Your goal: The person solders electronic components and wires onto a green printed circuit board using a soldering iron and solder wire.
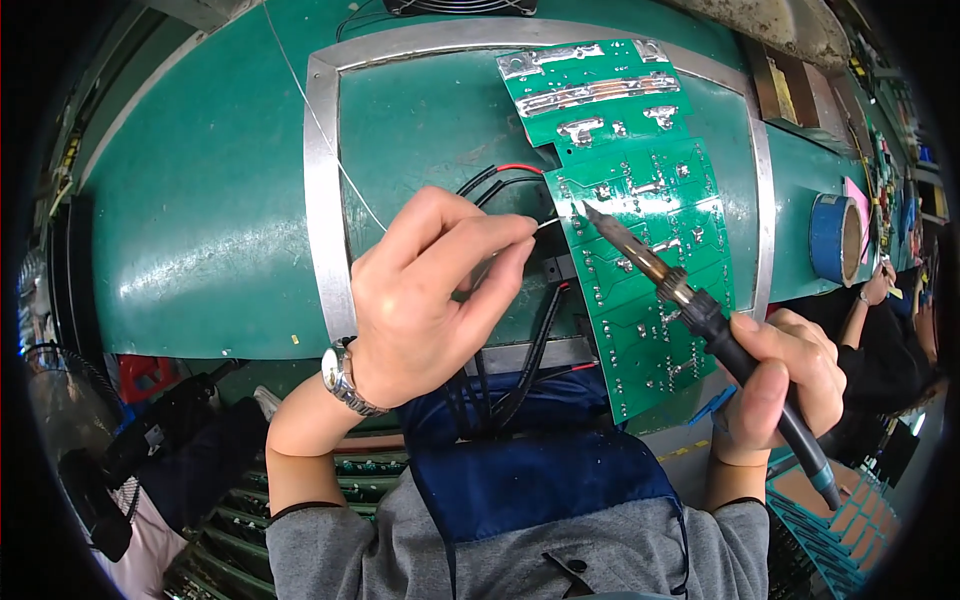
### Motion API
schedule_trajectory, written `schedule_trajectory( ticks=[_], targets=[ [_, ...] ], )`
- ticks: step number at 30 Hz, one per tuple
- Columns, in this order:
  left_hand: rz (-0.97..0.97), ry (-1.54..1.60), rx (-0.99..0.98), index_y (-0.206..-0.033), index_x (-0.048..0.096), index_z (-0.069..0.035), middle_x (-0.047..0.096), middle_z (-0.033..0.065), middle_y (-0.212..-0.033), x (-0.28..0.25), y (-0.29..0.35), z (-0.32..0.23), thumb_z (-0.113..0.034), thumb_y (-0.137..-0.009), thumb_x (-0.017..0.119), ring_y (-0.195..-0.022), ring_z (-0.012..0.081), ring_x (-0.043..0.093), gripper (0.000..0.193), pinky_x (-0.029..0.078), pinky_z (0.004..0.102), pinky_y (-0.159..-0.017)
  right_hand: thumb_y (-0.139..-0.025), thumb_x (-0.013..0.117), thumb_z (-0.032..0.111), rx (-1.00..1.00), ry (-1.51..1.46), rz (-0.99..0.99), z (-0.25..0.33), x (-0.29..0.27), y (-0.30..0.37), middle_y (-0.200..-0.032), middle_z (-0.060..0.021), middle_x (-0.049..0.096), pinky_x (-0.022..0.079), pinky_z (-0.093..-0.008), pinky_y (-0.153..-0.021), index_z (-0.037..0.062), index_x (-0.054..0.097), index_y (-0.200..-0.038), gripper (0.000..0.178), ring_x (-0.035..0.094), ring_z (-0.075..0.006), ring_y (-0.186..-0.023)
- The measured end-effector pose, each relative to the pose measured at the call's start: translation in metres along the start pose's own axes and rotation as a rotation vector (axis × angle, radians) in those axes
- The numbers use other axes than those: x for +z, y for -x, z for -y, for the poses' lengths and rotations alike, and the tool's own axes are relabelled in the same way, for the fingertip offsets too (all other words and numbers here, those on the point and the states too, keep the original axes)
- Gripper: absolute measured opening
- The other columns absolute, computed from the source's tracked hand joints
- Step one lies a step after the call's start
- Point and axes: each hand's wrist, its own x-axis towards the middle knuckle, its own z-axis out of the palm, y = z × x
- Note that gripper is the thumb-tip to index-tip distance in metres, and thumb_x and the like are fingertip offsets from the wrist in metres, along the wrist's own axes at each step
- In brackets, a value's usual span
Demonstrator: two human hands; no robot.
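Pinching thin solder wire, the left hand's grip sits just left of the green circuit board, itself right of centre over the green surface. The right hand's grip wraps the soldering iron, whose tip points at the board's left part. Black cables lie left of the board.

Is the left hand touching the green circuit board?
Apart. In the head view, a visible gap separates the left hand, fingers pinched, from the left edge of the green circuit board.
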Motion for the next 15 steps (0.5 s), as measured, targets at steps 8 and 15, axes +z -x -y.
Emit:
schedule_trajectory(
  ticks=[8, 15],
  targets=[
    [0.052, -0.025, 0.059, -0.092, 0.073, -0.006, 0.055, 0.0013, -0.078, 0.0040, 0.0034, -0.0004, 0.003, -0.074, 0.074, -0.055, 0.0051, 0.046, 0.021, 0.037, 0.0202, -0.046, -0.084, 0.061, 0.014, -0.025, -0.030, 0.007, 0.0009, 0.0026, 0.0083, -0.054, -0.0051, 0.059, 0.041, -0.0238, -0.039, -0.0046, 0.067, -0.084, 0.020, 0.054, -0.0143, -0.040],
    [0.060, -0.013, 0.084, -0.094, 0.073, -0.006, 0.055, 0.0017, -0.078, 0.0077, 0.0038, 0.0005, 0.002, -0.074, 0.075, -0.055, 0.0062, 0.047, 0.021, 0.038, 0.0216, -0.048, -0.084, 0.062, 0.015, -0.032, 0.008, 0.048, 0.0089, 0.0017, 0.0106, -0.055, -0.0049, 0.059, 0.041, -0.0241, -0.039, -0.0048, 0.068, -0.084, 0.021, 0.054, -0.0145, -0.041]
  ],
)
